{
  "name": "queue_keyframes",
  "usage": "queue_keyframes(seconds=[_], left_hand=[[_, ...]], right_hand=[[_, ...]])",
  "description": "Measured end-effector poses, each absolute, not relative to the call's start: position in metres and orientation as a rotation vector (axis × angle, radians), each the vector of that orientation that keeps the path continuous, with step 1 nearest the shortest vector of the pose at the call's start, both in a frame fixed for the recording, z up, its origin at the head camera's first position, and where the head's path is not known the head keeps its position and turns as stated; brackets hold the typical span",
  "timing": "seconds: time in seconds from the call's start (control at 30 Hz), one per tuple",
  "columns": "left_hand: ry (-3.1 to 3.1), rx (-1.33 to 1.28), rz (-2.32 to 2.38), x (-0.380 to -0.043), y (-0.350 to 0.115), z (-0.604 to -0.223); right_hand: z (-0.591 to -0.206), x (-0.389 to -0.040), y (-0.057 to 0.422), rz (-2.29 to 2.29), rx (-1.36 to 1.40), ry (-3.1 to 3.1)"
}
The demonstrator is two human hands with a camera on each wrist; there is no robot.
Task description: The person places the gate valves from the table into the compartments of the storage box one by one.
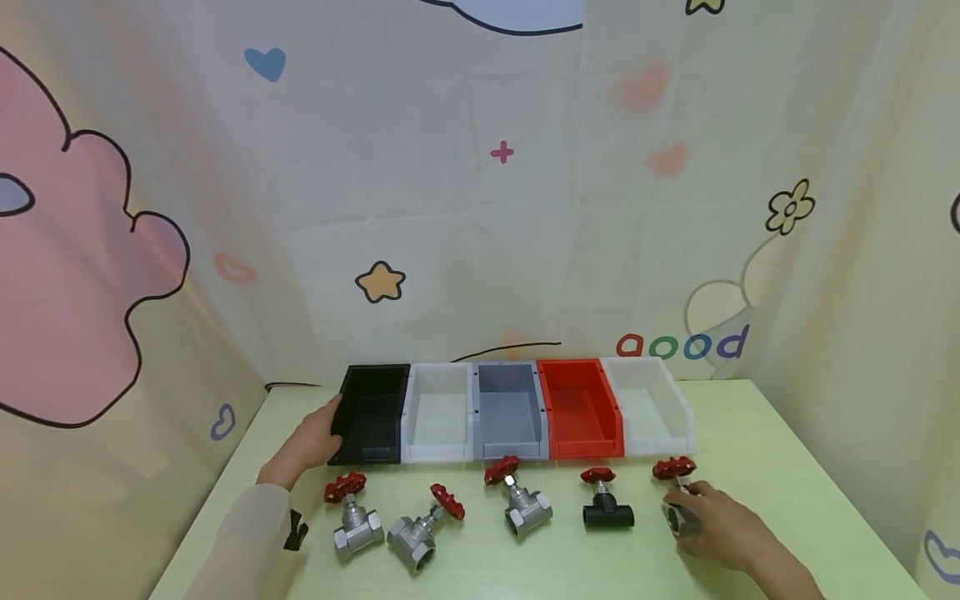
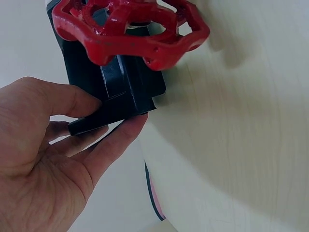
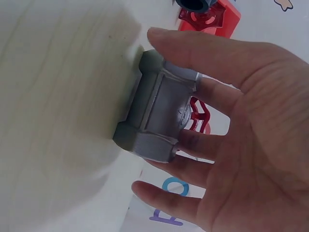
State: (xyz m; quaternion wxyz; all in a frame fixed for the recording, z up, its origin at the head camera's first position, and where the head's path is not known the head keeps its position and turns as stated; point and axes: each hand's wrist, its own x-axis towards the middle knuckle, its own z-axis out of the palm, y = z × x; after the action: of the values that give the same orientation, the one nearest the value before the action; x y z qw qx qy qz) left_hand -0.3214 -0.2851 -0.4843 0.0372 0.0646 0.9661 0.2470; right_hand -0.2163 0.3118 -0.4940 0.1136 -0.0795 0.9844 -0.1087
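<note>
At the left end of the bin row, my left hand [image 1: 303, 442] pinches the side wall of the black bin [image 1: 371, 421]. In the left wrist view the thumb lies inside that wall and the fingers are outside it. A red handwheel [image 2: 130, 38] looms close to that camera. My right hand [image 1: 723, 529] grips a metal valve [image 3: 161, 111] at the right of the table, thumb on one side and fingers behind its body. The valve's red handwheel [image 1: 673, 467] points toward the bins. Part of its body is hidden by the hand in the head view.
Right of the black bin stand a white bin [image 1: 438, 454], a grey bin [image 1: 512, 450], a red bin [image 1: 585, 448] and another white bin [image 1: 660, 446]. Before them lie metal valves [image 1: 358, 531], [image 1: 412, 542], [image 1: 528, 510] and a black valve [image 1: 608, 515]. A printed curtain [image 1: 480, 250] hangs behind.
</note>
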Motion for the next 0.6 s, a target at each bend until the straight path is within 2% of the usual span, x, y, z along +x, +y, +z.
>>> queue_keyframes(seconds=[0.6], left_hand=[[2.952,0.174,0.778,-0.3199,-0.2829,-0.4819]], right_hand=[[-0.5033,-0.2237,0.3117,-0.282,-0.26,2.9]])
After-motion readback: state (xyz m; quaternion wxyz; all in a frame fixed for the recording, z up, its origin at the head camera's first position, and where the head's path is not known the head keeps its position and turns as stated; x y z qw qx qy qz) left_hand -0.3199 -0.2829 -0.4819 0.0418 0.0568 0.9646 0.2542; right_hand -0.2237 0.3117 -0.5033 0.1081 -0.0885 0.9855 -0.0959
